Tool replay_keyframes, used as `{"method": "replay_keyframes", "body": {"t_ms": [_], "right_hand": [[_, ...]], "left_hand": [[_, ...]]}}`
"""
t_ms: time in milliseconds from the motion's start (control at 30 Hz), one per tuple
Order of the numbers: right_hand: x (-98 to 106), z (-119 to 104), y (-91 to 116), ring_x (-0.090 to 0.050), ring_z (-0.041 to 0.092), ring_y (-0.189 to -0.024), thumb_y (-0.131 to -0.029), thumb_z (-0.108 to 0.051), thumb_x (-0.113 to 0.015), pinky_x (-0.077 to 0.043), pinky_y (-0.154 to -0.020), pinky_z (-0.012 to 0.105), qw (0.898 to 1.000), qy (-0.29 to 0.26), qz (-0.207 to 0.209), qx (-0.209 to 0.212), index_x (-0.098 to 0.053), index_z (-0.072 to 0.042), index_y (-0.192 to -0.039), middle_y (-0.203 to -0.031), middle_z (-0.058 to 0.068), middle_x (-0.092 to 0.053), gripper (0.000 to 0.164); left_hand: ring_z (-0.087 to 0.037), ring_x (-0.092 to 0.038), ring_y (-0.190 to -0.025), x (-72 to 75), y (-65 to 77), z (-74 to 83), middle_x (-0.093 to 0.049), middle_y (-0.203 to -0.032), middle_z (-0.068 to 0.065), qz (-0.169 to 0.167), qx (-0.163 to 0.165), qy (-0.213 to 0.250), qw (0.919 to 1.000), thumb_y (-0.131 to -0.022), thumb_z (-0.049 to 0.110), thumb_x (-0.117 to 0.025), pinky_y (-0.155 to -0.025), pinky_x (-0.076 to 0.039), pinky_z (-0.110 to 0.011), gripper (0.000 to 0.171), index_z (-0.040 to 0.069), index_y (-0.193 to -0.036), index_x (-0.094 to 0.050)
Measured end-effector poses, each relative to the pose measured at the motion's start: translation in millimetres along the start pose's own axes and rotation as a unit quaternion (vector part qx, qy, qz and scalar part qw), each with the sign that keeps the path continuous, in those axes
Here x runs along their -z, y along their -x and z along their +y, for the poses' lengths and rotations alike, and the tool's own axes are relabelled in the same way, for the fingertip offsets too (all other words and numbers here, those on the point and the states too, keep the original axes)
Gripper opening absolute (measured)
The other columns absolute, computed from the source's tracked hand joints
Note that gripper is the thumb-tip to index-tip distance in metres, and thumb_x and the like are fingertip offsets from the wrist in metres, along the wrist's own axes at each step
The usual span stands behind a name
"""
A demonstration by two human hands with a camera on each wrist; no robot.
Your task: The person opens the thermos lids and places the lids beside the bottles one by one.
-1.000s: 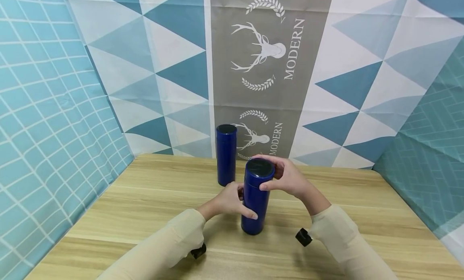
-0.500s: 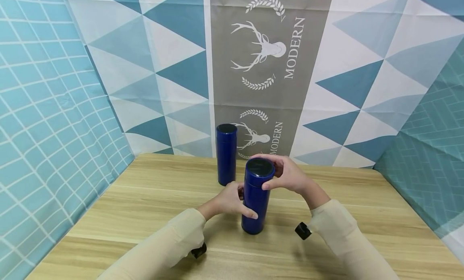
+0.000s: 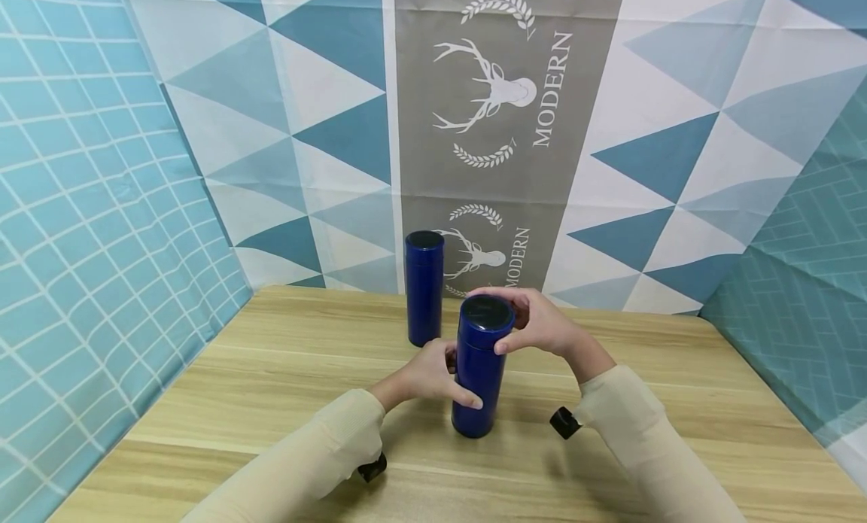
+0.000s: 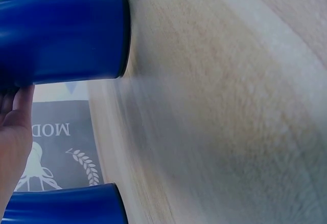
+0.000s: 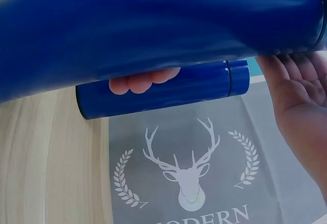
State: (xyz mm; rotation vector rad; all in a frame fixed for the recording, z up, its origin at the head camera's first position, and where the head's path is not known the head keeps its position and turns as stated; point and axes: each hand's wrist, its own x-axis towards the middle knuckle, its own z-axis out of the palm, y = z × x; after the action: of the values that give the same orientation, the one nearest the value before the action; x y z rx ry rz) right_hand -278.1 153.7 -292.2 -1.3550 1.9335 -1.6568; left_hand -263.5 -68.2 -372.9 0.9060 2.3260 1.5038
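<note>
A blue thermos bottle (image 3: 477,380) with a glossy dark lid top (image 3: 486,312) stands near the middle of the wooden table. My left hand (image 3: 430,372) grips its body from the left, thumb across the front. Up at the lid, my right hand (image 3: 542,331) holds on from the right, with its thumb at the near side and fingers behind. In the right wrist view, fingertips (image 5: 138,83) of the left hand show beneath the bottle's body. The bottle's lower end (image 4: 66,35) appears close to the tabletop in the left wrist view.
Behind and slightly left stands a second blue thermos bottle (image 3: 424,297), upright near the table's back edge. Patterned cloth (image 3: 501,177) hangs behind the table (image 3: 271,402), with blue tiled cloth (image 3: 95,207) at the left. A black wrist device (image 3: 565,423) sits under the right cuff.
My right thumb has slid slightly right along the lid's near side, and the right cuff has shifted a little up. The left hand and both bottles stay in place.
</note>
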Motion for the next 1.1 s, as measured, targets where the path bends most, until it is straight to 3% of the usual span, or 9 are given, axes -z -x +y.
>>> {"method": "replay_keyframes", "body": {"t_ms": [100,333,533,667,767,900,1000,1100], "right_hand": [[1,1,1,-0.063,0.019,-0.113,-0.077,-0.015,-0.08,-0.054,-0.095,0.032,1.0,-0.003,-0.003,-0.004,-0.043,0.004,-0.138,-0.129,0.01,-0.062,0.074],[-5,1,7,-0.056,0.025,-0.125,-0.082,-0.011,-0.075,-0.052,-0.099,0.031,1.0,-0.009,0.011,-0.024,-0.038,-0.002,-0.144,-0.14,0.024,-0.048,0.072],[-13,-4,11,-0.048,0.028,-0.133,-0.084,-0.011,-0.073,-0.049,-0.102,0.027,0.999,-0.023,0.033,-0.03,-0.033,-0.005,-0.147,-0.145,0.012,-0.047,0.075],[-21,-11,14,-0.048,0.035,-0.132,-0.084,-0.017,-0.074,-0.05,-0.1,0.025,0.997,-0.01,0.069,-0.035,-0.03,-0.002,-0.148,-0.147,0.025,-0.041,0.079],[-33,-18,16,-0.046,0.039,-0.132,-0.083,-0.02,-0.076,-0.048,-0.101,0.024,0.987,0.033,0.144,-0.059,-0.034,-0.003,-0.146,-0.147,0.026,-0.04,0.078],[-52,-24,18,-0.048,0.035,-0.133,-0.082,-0.015,-0.076,-0.043,-0.108,0.032,0.964,0.085,0.238,-0.087,-0.041,-0.006,-0.143,-0.146,0.016,-0.047,0.071],[-63,-23,17,-0.051,0.032,-0.132,-0.081,-0.01,-0.076,-0.044,-0.108,0.031,0.955,0.103,0.267,-0.084,-0.044,-0.008,-0.141,-0.144,0.014,-0.05,0.068],[-70,-21,16,-0.054,0.033,-0.127,-0.08,-0.009,-0.076,-0.048,-0.101,0.021,0.948,0.11,0.288,-0.076,-0.047,-0.008,-0.139,-0.142,0.014,-0.052,0.066]], "left_hand": [[-0.004,-0.066,-0.086,-0.7,-0.1,0.2,-0.073,-0.105,-0.009,0.001,-0.001,0.0,1.0,-0.063,0.014,-0.086,-0.081,-0.054,-0.021,0.054,0.007,-0.113,-0.065],[-0.005,-0.066,-0.084,-0.9,0.3,-1.2,-0.073,-0.103,-0.009,-0.001,-0.005,-0.004,1.0,-0.064,0.014,-0.086,-0.079,-0.055,-0.021,0.054,0.006,-0.112,-0.065],[-0.005,-0.067,-0.085,-1.7,1.0,-0.1,-0.073,-0.104,-0.01,0.003,-0.005,0.003,1.0,-0.064,0.011,-0.086,-0.079,-0.055,-0.021,0.055,0.005,-0.113,-0.064],[-0.004,-0.066,-0.083,-1.7,1.2,0.8,-0.074,-0.102,-0.01,0.009,-0.006,-0.001,0.9999,-0.063,0.011,-0.087,-0.078,-0.055,-0.02,0.053,0.005,-0.111,-0.065],[-0.005,-0.066,-0.083,-1.1,1.1,0.9,-0.074,-0.101,-0.009,0.014,-0.006,-0.007,0.9999,-0.062,0.012,-0.087,-0.078,-0.055,-0.02,0.053,0.006,-0.11,-0.065],[-0.005,-0.066,-0.085,0.3,1.1,0.3,-0.073,-0.103,-0.008,0.016,-0.006,-0.01,0.9998,-0.062,0.013,-0.087,-0.08,-0.054,-0.02,0.054,0.007,-0.111,-0.065],[-0.005,-0.067,-0.087,0.0,1.1,-0.3,-0.073,-0.104,-0.008,0.014,-0.003,-0.01,0.9998,-0.062,0.013,-0.087,-0.081,-0.054,-0.02,0.055,0.008,-0.112,-0.065],[-0.005,-0.066,-0.087,-1.1,0.7,-1.1,-0.073,-0.105,-0.007,0.01,-0.001,-0.01,0.9999,-0.063,0.014,-0.087,-0.08,-0.055,-0.021,0.055,0.009,-0.112,-0.065]]}}
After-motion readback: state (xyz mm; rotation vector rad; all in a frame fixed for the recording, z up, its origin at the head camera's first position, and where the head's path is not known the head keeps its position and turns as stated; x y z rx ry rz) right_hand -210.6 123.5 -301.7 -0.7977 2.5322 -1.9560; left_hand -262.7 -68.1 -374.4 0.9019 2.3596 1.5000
